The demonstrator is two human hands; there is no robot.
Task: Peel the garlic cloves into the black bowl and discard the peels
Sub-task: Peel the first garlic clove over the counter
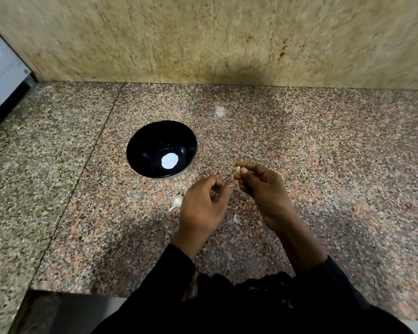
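A small pale garlic clove (237, 169) is pinched between the thumb and fingertips of the right hand (258, 189), right of the frame's centre, above the speckled pink-brown granite surface (323, 153). The left hand (203, 206) is seen just left of it, at lower centre, with its fingers curled in toward the thumb; whether a scrap of skin is held there cannot be told. The two hands are close but apart.

The round black plastic bowl (140, 141) is set on the surface up and to the left of the hands, and only a bright white patch, apparently a reflection, is seen at its bottom; no cloves can be made out inside. A white unpeeled garlic clove with a thin tail (177, 202) lies on the surface just left of the left hand, and a small white flake of peel (235, 217) lies between the two wrists.

The peeling step appears to be in hand, early in the task. If the pinched clove is bare, a short carry up and to the left is called for and a release over the bowl; otherwise the remaining skin must be picked off first. The loose peel is yet to be gathered and discarded.
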